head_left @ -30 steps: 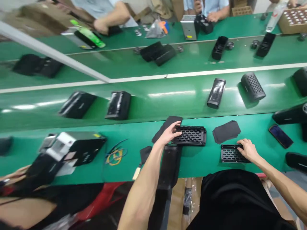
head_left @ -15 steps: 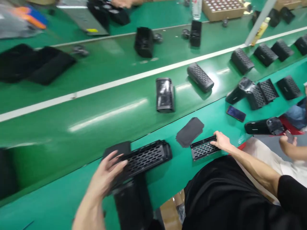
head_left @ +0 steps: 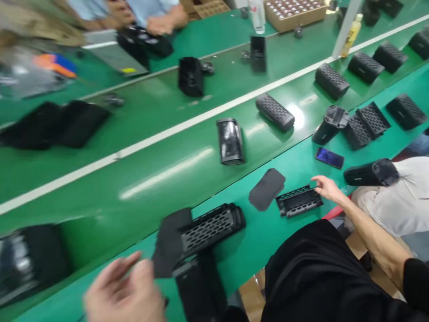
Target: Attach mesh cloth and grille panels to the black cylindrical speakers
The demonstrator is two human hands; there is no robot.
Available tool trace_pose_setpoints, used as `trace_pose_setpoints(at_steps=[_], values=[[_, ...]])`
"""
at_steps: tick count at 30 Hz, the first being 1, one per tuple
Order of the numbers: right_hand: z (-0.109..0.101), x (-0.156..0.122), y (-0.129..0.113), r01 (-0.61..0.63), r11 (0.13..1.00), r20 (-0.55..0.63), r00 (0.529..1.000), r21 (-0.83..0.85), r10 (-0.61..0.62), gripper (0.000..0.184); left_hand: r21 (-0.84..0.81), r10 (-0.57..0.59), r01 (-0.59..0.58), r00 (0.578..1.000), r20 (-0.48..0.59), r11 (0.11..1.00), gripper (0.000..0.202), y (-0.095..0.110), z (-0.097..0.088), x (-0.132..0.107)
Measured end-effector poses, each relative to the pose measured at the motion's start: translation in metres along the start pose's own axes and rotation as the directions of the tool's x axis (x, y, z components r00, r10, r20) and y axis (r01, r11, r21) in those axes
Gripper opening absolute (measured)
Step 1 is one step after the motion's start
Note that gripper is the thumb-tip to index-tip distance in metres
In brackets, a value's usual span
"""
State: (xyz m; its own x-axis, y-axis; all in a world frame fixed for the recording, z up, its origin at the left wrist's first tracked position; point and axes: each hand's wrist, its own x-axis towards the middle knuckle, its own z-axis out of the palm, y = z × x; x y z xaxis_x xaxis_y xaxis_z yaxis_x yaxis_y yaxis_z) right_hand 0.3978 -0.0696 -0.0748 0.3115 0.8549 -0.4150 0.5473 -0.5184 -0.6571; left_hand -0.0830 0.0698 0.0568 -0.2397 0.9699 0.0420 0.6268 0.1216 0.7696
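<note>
My left hand (head_left: 124,290) is blurred at the lower left, its fingers loosely curled and apart from the thumb, with nothing visible in it. Right of it lie dark flat sheets (head_left: 169,243) and a stack of black perforated speaker grilles (head_left: 209,230). A long black piece (head_left: 201,286) lies below the stack. At the right, my right hand (head_left: 328,188) pinches the right end of a black speaker grille (head_left: 300,203) lying on the bench, hollow side up with a dark middle. A pile of thin black sheets (head_left: 267,189) is just left of that grille.
Beyond the green bench (head_left: 258,241) runs a belt (head_left: 161,188) carrying a glossy black speaker housing (head_left: 230,141) and a perforated speaker (head_left: 275,112). A phone (head_left: 329,158) and upright speaker (head_left: 330,124) are at right. A co-worker (head_left: 395,197) sits there; another's hands (head_left: 164,22) show across.
My left hand has moved away from the grille stack, down and left. The grille at my right hand now shows a dark middle instead of open holes. The view has shifted.
</note>
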Motion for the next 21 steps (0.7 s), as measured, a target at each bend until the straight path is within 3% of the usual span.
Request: trace_pose_setpoints(at_steps=[1, 2, 4, 5, 6, 8, 10, 11, 12, 14, 17, 21], values=[[-0.009, -0.003, 0.006, 0.007, 1.000, -0.018, 1.000, 0.021, -0.007, 0.023, -0.006, -0.008, 0.007, 0.995, -0.096, 1.000, 0.055, 0.008, 0.008, -0.016], [-0.019, -0.007, 0.012, 0.019, 0.998, -0.050, 0.999, 0.058, -0.016, 0.017, -0.039, -0.025, 0.022, 0.997, -0.075, 0.999, 0.048, 0.015, 0.019, -0.032], [-0.039, -0.013, 0.020, 0.095, 0.988, -0.072, 0.994, 0.126, -0.086, 0.013, -0.120, -0.080, 0.094, 0.990, 0.112, 0.988, 0.047, 0.022, 0.051, -0.063], [-0.046, -0.016, 0.021, 0.121, 0.980, -0.070, 0.991, 0.157, -0.111, 0.016, -0.168, -0.119, 0.161, 0.964, 0.237, 0.972, 0.048, 0.023, 0.069, -0.077], [-0.051, -0.019, 0.019, 0.144, 0.972, -0.051, 0.989, 0.185, -0.136, 0.019, -0.225, -0.148, 0.241, 0.919, 0.365, 0.944, 0.053, 0.023, 0.087, -0.091], [-0.049, -0.020, 0.005, 0.169, 0.955, 0.025, 0.983, 0.245, -0.180, 0.020, -0.329, -0.147, 0.414, 0.783, 0.605, 0.849, 0.074, 0.020, 0.121, -0.114], [-0.032, -0.014, -0.020, 0.177, 0.933, 0.164, 0.958, 0.313, -0.237, 0.019, -0.359, -0.137, 0.581, 0.640, 0.756, 0.731, 0.086, 0.015, 0.146, -0.130], [-0.019, -0.007, -0.034, 0.173, 0.923, 0.254, 0.929, 0.343, -0.268, 0.019, -0.356, -0.151, 0.642, 0.597, 0.788, 0.679, 0.084, 0.011, 0.154, -0.135], [-0.005, 0.002, -0.047, 0.165, 0.920, 0.342, 0.893, 0.356, -0.293, 0.019, -0.354, -0.185, 0.683, 0.583, 0.791, 0.639, 0.078, 0.006, 0.157, -0.138], [0.020, 0.026, -0.068, 0.187, 0.950, 0.448, 0.847, 0.252, -0.286, 0.020, -0.363, -0.293, 0.716, 0.615, 0.732, 0.597, 0.065, -0.008, 0.153, -0.140], [0.044, 0.062, -0.080, 0.245, 0.966, 0.393, 0.899, -0.080, -0.195, 0.028, -0.368, -0.441, 0.734, 0.652, 0.616, 0.571, 0.059, -0.036, 0.127, -0.142], [0.050, 0.075, -0.064, 0.231, 0.931, 0.368, 0.922, -0.283, -0.117, 0.026, -0.379, -0.572, 0.780, 0.624, 0.533, 0.498, 0.054, -0.074, 0.090, -0.157]])
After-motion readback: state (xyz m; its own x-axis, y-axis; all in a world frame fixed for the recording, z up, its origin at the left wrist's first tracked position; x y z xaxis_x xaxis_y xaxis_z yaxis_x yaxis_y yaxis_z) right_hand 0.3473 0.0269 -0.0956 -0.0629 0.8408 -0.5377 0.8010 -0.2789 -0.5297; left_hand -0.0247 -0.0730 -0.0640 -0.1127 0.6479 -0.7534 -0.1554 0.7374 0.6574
